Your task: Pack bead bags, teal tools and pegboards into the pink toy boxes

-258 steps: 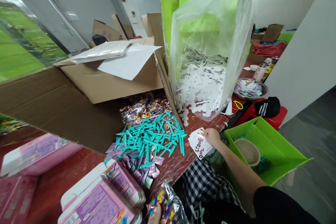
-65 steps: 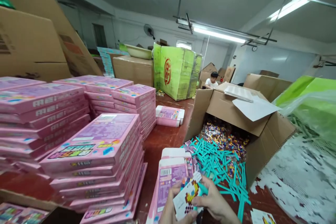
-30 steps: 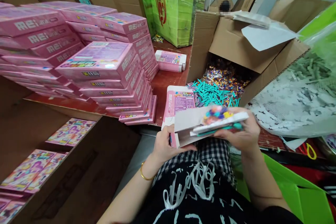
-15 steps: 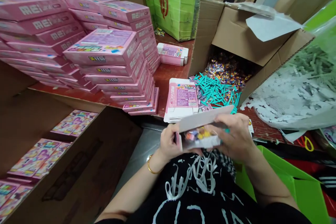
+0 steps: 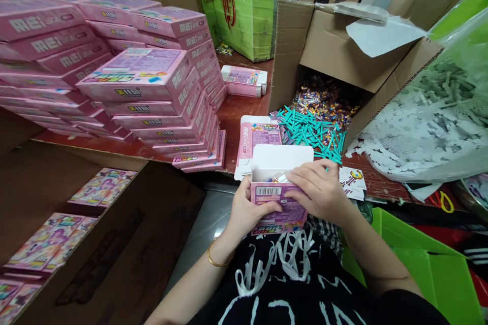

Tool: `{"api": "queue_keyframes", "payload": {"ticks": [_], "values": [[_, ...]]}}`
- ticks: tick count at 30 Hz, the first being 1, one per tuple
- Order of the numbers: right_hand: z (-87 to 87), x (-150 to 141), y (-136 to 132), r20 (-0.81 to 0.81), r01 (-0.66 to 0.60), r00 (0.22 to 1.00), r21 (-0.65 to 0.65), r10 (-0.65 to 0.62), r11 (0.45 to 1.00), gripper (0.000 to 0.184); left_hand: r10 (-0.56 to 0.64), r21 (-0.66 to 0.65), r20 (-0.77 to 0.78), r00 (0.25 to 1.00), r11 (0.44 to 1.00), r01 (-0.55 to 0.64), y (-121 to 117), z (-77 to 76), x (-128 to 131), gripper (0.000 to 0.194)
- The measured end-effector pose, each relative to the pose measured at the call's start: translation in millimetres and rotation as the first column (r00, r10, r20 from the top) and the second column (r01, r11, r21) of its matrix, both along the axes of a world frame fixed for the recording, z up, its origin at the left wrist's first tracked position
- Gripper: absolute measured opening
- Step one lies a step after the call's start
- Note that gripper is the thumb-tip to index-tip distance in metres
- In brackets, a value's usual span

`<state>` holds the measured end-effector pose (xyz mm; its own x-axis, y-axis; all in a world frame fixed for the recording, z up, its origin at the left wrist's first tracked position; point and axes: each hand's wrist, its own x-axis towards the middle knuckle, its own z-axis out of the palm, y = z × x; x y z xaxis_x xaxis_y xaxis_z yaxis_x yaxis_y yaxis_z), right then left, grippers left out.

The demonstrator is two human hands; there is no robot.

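Note:
I hold a small pink box upright over my lap, its white top flap open. My left hand grips its left side and bottom. My right hand lies over its right upper edge, fingers curled at the opening, where coloured pieces show inside. Just beyond it on the red table lies a stack of flat pink cartons. A pile of teal plastic tools and a few pattern cards lie to the right.
Tall stacks of filled pink boxes cover the table's left. An open cardboard box holds bead packets. A clear bag of white pegboards sits right. A green bin is at lower right, and a carton of boxes at lower left.
The box has turned upright from lying flat in my hands, and the bead packet and teal tool now sit inside it. My right hand has moved onto the box's top edge.

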<state>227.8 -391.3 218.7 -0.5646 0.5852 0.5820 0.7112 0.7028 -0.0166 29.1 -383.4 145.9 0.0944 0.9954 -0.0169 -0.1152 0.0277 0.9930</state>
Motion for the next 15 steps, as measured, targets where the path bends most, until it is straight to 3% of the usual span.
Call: {"api": "queue_keyframes", "payload": {"ticks": [2, 6, 10, 13, 14, 15], "values": [[-6.5, -2.5, 1.7, 0.002, -0.006, 1.000, -0.118, 0.007, 0.993, 0.030, -0.046, -0.049, 0.029, 0.999, 0.998, 0.047, -3.2, -8.4, 3.2, 0.064], [-28.0, 7.6, 5.8, 0.045, 0.132, 0.991, -0.331, -0.124, 0.934, 0.047, -0.101, -0.182, 0.097, 0.990, 0.976, 0.118, -9.5, -32.1, 12.1, 0.053], [-66.1, 29.8, 1.0, -0.117, 0.209, 0.956, -0.375, -0.270, 0.903, 0.046, -0.077, -0.273, 0.185, 0.980, 0.954, 0.126, -10.1, -56.0, 18.4, 0.053], [-100.6, 34.7, -8.2, -0.421, 0.174, 0.825, -0.445, -0.377, 0.879, 0.028, -0.102, -0.261, 0.215, 0.971, 0.952, 0.157, -9.6, -68.1, 20.1, 0.054], [-111.3, 32.5, -11.2, -0.539, 0.128, 0.734, -0.487, -0.413, 0.864, 0.025, -0.106, -0.236, 0.203, 0.974, 0.960, 0.153, -9.4, -70.6, 20.0, 0.056], [-120.9, 28.9, -13.8, -0.640, 0.063, 0.619, -0.537, -0.455, 0.841, 0.036, -0.106, -0.198, 0.176, 0.979, 0.970, 0.140, -8.8, -72.4, 19.7, 0.059]]}}
